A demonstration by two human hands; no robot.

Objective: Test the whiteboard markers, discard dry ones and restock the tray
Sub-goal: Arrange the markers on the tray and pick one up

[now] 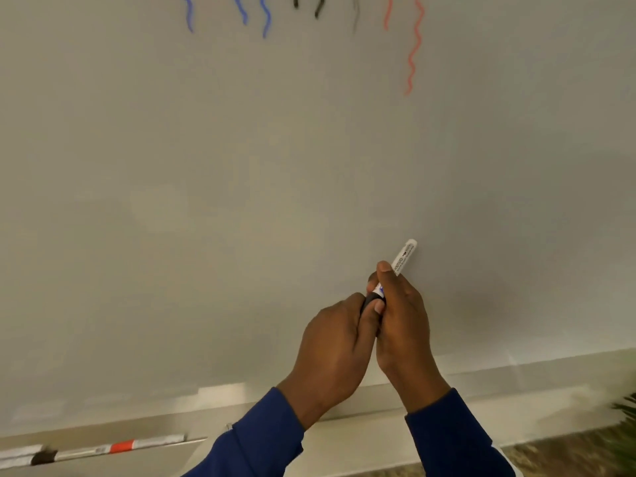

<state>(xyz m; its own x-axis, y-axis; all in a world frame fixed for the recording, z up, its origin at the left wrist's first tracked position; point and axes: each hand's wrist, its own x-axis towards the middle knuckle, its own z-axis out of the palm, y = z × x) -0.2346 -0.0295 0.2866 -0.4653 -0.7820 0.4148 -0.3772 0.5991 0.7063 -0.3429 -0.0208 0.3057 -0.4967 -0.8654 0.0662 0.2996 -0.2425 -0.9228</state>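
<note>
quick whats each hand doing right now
Left hand: grips the dark cap of the marker.
Right hand: holds the marker's white barrel.

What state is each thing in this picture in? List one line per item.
Held marker: gripped by both hands, black cap seemingly on.
Left hand: fingers curled round the cap end.
Right hand: fingers curled round the barrel.
Whiteboard: blue, black and red squiggles along top.
Tray markers: lying flat.

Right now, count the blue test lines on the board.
3 blue lines at the top of the whiteboard: one at left, one in the middle, one at right. The frame cuts off their tops, so more may sit above.
</note>
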